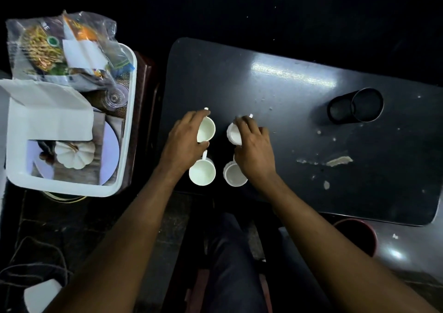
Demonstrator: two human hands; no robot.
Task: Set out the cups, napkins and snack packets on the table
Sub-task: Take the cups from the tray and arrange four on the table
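Observation:
Several white cups stand in a square on the near left part of the dark table [287, 101]. My left hand [184, 142] grips the far left cup [206, 130] by its side. Around the far right cup [233, 134] my right hand [255, 149] is closed. The near left cup [202, 174] and near right cup [235, 175] stand free, close to my wrists. Left of the table, a white tray [127, 130] holds folded white napkins [50, 113] and clear-bagged snack packets [55, 46].
A black cylindrical holder [357, 106] lies on the right part of the table, near some white scuffs. The tray also carries a white pumpkin ornament [74, 155] on a plate and a glass. A dark red bin [359, 236] stands below the table's near right edge.

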